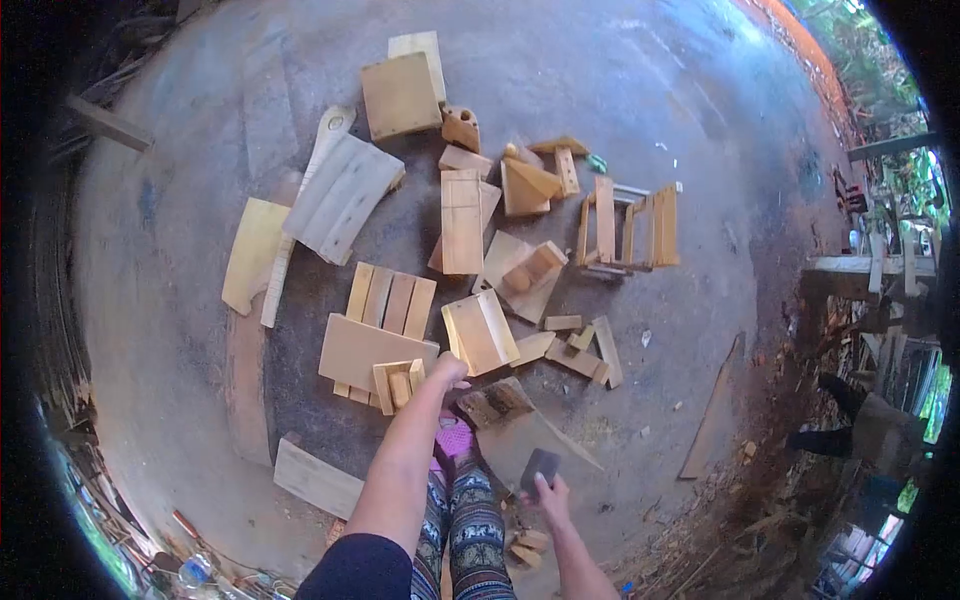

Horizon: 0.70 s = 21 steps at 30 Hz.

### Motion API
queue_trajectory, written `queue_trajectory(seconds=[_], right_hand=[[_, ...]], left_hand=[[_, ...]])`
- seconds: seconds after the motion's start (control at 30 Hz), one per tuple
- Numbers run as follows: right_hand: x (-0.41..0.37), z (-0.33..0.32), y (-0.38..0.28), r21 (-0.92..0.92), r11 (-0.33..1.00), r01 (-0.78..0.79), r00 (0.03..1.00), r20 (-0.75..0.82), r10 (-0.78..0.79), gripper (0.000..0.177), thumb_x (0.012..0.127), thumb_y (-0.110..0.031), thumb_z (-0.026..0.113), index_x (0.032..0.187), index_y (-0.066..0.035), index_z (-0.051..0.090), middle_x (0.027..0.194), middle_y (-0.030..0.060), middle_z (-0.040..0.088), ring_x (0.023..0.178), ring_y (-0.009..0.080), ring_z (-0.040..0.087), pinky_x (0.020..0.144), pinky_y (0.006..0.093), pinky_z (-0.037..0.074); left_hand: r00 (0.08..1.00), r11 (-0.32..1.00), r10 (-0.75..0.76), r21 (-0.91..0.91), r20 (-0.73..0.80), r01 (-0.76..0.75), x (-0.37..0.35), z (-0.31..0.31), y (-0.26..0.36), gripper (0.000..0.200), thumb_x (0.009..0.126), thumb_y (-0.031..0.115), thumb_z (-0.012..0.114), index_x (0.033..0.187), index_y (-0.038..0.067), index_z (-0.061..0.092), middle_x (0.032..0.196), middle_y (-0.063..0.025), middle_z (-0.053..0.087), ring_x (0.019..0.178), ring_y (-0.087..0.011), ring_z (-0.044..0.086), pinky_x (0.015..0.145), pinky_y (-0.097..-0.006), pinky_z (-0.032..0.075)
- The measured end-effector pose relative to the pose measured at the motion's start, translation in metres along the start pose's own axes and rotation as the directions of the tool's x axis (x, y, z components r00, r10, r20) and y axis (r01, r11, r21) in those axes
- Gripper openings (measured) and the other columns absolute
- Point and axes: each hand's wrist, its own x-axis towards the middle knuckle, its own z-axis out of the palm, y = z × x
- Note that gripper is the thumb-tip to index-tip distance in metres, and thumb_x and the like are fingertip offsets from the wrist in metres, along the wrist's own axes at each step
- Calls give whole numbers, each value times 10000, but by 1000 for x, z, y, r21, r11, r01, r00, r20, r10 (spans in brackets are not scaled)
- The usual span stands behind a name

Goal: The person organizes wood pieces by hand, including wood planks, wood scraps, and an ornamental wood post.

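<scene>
My left hand (452,371) is closed, its curled fingers at the lower left corner of a shallow wooden tray-like piece (482,333). Whether they grip that corner or something small, I cannot make out. In my right hand (551,499) is a dark, flat rectangle with rounded corners (540,469), about phone-sized. A small wooden bracket-like piece (398,385) stands left of my left hand, beside a flat board (375,347) lying over a slatted wooden piece (392,303). Below the tray-like piece, a greyish sheet (530,440) lies under the dark rectangle.
Wooden pieces spread across the concrete floor (700,300): a planked panel (343,195), a square block-like piece (402,96), a small frame with rungs (630,228) and several offcuts (580,355). My feet in pink shoes (455,437) stand close by. Debris lies at right.
</scene>
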Motion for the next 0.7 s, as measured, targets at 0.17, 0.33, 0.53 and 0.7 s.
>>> queue_trajectory(seconds=[0.17, 0.33, 0.53, 0.7], right_hand=[[54, 30, -31, -70, 992, 106, 990, 100, -99, 210, 898, -152, 562, 1065, -26, 546, 855, 70, 621, 652, 167, 619, 533, 303, 534], [89, 66, -92, 2, 994, 108, 979, 175, -106, 195, 889, -119, 572, 1061, -32, 548, 878, 70, 626, 675, 157, 618, 579, 303, 534], [70, 98, -129, -31, 987, 157, 948, 284, -142, 284, 877, -123, 593, 1140, -32, 537, 914, 70, 635, 769, 159, 624, 618, 296, 521], [45, 77, -96, -538, 773, 337, 932, 307, -192, 380, 836, -148, 622, 1192, -41, 547, 799, 74, 644, 702, 144, 628, 581, 279, 498]], left_hand=[[979, 993, 56, 115, -195, -34, -2, -2, -23, 259, 777, 60, 564, 1006, -54, 602, 983, -191, 638, 896, -313, 636, 558, -371, 567], [966, 953, 238, 215, -102, -213, 29, -19, -98, 286, 757, 84, 543, 1019, -15, 604, 897, -193, 654, 792, -259, 659, 553, -371, 518], [995, 962, 99, -254, -6, -98, -61, -66, -100, 257, 814, 33, 504, 1056, -4, 580, 715, -60, 541, 529, -145, 514, 425, -289, 423], [947, 963, 254, 146, -194, -229, -84, -93, -153, 263, 758, 205, 555, 953, 51, 642, 836, -187, 658, 789, -321, 646, 693, -408, 502]])
